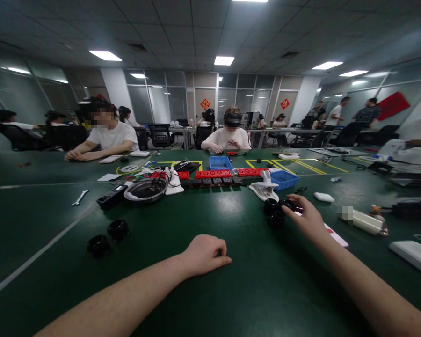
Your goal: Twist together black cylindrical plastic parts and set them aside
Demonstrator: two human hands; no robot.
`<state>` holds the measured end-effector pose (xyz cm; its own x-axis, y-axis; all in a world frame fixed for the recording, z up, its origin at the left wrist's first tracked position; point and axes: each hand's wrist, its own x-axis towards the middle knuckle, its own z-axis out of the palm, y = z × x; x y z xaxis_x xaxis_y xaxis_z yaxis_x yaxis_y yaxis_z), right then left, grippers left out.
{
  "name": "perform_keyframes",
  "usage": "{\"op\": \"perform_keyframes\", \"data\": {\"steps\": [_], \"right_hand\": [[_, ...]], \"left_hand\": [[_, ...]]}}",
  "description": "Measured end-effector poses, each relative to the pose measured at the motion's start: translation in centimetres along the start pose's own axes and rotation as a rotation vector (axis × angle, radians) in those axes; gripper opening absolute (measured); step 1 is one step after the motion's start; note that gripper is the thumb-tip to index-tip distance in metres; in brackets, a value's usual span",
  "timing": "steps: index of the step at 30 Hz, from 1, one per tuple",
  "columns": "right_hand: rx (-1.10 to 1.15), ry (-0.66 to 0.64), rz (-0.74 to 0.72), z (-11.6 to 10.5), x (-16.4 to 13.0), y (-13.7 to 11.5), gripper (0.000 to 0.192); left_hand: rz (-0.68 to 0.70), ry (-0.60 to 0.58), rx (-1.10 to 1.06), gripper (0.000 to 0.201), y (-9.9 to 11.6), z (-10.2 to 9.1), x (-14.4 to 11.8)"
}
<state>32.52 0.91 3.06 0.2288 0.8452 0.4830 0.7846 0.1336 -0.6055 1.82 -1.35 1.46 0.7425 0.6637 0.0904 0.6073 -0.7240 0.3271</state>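
My right hand [306, 216] reaches forward on the right, its thumb and fingers closed around a black round part [286, 204]. Right beside that part stand two more black round parts, one behind [270, 206] and one in front [277, 219]. My left hand [206, 255] rests on the green table [231, 295] near the middle, fingers loosely curled, with nothing visible in it. Further left, a pair of similar black round parts, one nearer [98, 245] and one farther [118, 229], sits on the tabletop.
A white clip stand [264, 187] and a blue tray [284, 179] stand beyond my right hand. Red and black sockets [214, 174] line the middle. A metal bowl [145, 190], black meter [112, 196] and wrench [80, 198] lie left. People sit across the table.
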Motion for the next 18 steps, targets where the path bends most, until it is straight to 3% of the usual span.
{"op": "perform_keyframes", "data": {"steps": [3,8,15,18], "right_hand": [[-0.116,-0.093,-0.099,0.2,-0.4,-0.1,0.044],[-0.269,-0.259,-0.13,0.6,-0.6,-0.2,0.042],[-0.33,-0.241,-0.234,0.5,-0.5,1.2,0.043],[-0.308,-0.124,-0.301,0.3,-0.7,0.0,0.04]], "left_hand": [[0.0,-0.005,-0.006,0.026,0.0,-0.1,0.1],[0.002,-0.016,-0.011,0.026,-0.1,-0.1,0.1],[0.01,0.004,0.008,0.025,0.0,-0.2,-0.1],[0.009,0.022,0.016,0.024,-0.2,0.0,-0.4]]}}
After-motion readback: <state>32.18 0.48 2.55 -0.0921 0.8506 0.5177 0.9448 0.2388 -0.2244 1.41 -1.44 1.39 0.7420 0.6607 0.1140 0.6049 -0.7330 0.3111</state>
